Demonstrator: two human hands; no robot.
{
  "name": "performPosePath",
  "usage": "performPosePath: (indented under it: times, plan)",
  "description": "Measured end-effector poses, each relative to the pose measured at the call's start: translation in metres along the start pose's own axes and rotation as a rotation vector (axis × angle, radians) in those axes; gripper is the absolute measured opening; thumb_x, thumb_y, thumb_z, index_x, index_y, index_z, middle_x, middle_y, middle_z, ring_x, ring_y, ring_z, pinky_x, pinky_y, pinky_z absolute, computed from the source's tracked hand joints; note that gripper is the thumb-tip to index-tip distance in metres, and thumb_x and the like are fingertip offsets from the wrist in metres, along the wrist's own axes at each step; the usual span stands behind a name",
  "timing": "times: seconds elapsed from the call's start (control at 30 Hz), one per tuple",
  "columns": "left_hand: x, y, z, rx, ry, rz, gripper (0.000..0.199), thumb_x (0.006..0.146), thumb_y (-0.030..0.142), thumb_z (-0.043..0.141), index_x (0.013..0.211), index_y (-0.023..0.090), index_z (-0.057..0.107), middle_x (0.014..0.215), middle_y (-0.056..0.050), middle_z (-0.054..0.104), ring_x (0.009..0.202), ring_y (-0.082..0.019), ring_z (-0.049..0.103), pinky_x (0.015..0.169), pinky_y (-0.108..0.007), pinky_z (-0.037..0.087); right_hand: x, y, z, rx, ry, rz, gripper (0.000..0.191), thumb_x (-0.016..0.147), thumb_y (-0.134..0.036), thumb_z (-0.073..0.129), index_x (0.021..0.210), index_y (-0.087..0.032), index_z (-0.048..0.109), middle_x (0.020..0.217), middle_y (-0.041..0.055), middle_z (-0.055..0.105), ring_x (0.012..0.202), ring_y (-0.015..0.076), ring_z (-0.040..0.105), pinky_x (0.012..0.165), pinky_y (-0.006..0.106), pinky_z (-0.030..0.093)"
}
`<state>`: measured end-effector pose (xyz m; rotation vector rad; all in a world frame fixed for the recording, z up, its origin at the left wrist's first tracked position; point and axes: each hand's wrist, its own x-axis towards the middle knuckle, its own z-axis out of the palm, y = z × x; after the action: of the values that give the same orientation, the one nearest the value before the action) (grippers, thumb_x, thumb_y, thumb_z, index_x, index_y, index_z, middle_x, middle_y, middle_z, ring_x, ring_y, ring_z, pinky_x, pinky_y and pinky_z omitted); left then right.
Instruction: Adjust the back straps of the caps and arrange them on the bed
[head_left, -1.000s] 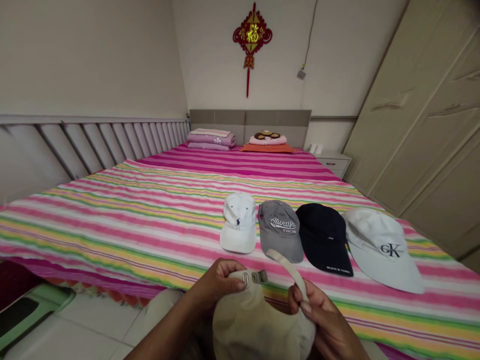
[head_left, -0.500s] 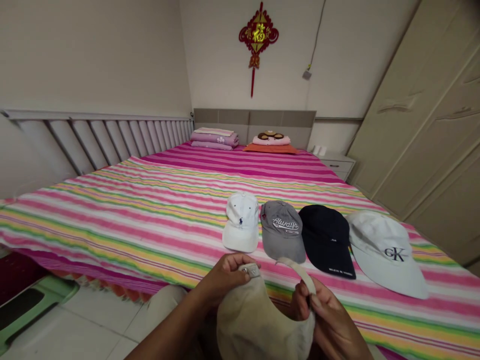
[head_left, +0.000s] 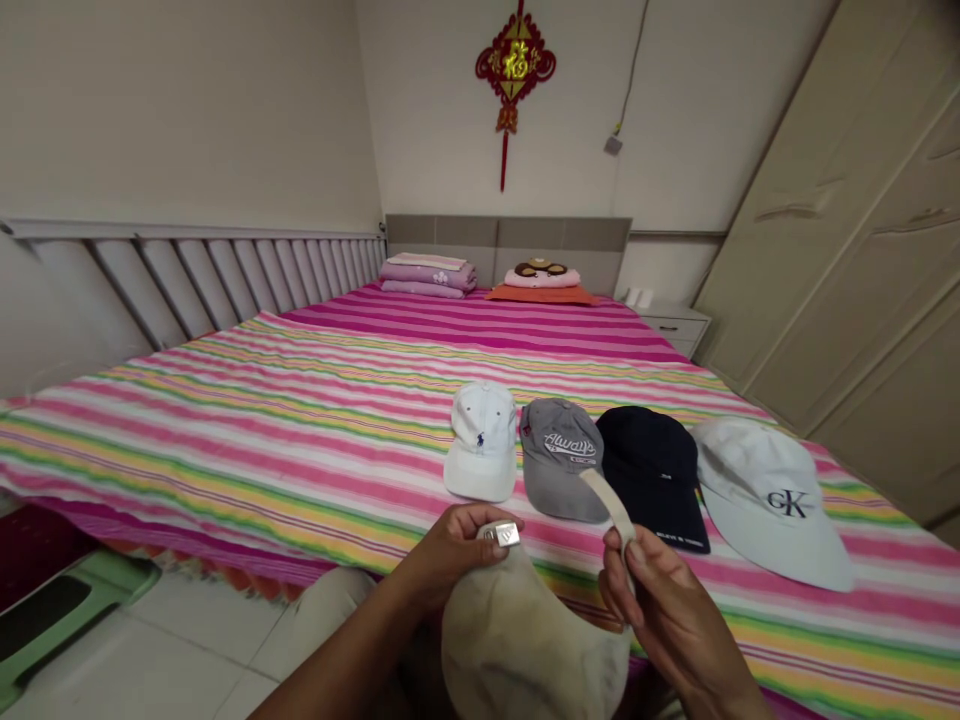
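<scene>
A beige cap (head_left: 525, 640) hangs between my hands at the bottom centre, its back opening facing up. My left hand (head_left: 457, 550) pinches the cap's edge beside a silver metal buckle (head_left: 505, 534). Between the fingers of my right hand (head_left: 660, 595) is the cap's loose strap (head_left: 611, 505), whose free end points up and left. Beyond them on the bed lie a white cap (head_left: 482, 445), a grey cap (head_left: 562, 460), a black cap (head_left: 649, 460) and a pale cap with a CK logo (head_left: 772, 500), side by side.
A striped sheet (head_left: 300, 440) covers the bed. Folded bedding (head_left: 427, 277) and a pink-and-orange pile (head_left: 541, 285) lie near the headboard (head_left: 555, 238). A green stool (head_left: 82, 610) stands on the floor at lower left. A wardrobe (head_left: 847, 250) is at right.
My right hand has moved slightly right and the strap's free end has risen. The silver buckle by my left hand now faces the camera more fully.
</scene>
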<state>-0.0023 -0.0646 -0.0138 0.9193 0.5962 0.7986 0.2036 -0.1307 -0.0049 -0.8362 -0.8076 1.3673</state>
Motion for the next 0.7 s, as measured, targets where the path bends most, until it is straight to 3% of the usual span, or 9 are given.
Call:
performPosePath:
  times: [0.13, 0.27, 0.33, 0.57, 0.7]
  plan:
    - [0.002, 0.001, 0.003, 0.038, 0.034, 0.012, 0.034, 0.051, 0.024, 0.077, 0.081, 0.013, 0.069, 0.064, -0.003, 0.063, 0.054, -0.007, 0.050, 0.053, -0.018, 0.035, 0.001, -0.004, 0.000, -0.053, 0.018, -0.036, 0.020, 0.068, -0.032, 0.067, 0.080, -0.018, 0.059, 0.060, -0.0016, 0.055, 0.037, 0.0031, 0.033, 0.040, 0.019, 0.027]
    - [0.003, 0.002, 0.007, 0.054, 0.092, 0.002, 0.032, 0.056, 0.030, 0.074, 0.082, 0.013, 0.069, 0.055, -0.001, 0.060, 0.048, -0.007, 0.048, 0.051, -0.020, 0.033, 0.003, -0.006, 0.003, -0.121, 0.057, -0.037, 0.024, 0.070, -0.040, 0.063, 0.073, -0.016, 0.059, 0.044, -0.0048, 0.046, 0.033, 0.0028, 0.025, 0.036, 0.019, 0.019]
    - [0.004, 0.002, 0.009, 0.047, 0.109, -0.012, 0.033, 0.056, 0.031, 0.074, 0.082, 0.012, 0.069, 0.054, -0.002, 0.060, 0.046, -0.008, 0.048, 0.050, -0.020, 0.034, 0.003, -0.007, 0.004, -0.174, 0.061, -0.040, 0.027, 0.068, -0.041, 0.064, 0.070, -0.015, 0.059, 0.047, -0.0033, 0.048, 0.034, 0.0032, 0.027, 0.037, 0.020, 0.020]
    - [0.010, 0.000, 0.018, -0.028, 0.065, 0.094, 0.026, 0.052, 0.022, 0.077, 0.071, 0.015, 0.061, 0.053, 0.003, 0.057, 0.045, -0.006, 0.047, 0.050, -0.018, 0.034, 0.004, -0.007, 0.014, -0.354, -0.068, 0.010, 0.026, 0.073, -0.042, 0.059, 0.068, -0.016, 0.055, 0.049, -0.0040, 0.048, 0.036, 0.0036, 0.031, 0.036, 0.018, 0.020]
    - [0.009, -0.001, 0.017, -0.005, 0.046, 0.066, 0.027, 0.052, 0.024, 0.077, 0.070, 0.014, 0.059, 0.056, 0.001, 0.058, 0.046, -0.007, 0.048, 0.048, -0.018, 0.035, 0.005, -0.008, 0.018, -0.393, -0.094, 0.008, 0.027, 0.072, -0.042, 0.060, 0.068, -0.015, 0.056, 0.051, -0.0041, 0.047, 0.037, 0.0034, 0.032, 0.035, 0.017, 0.022]
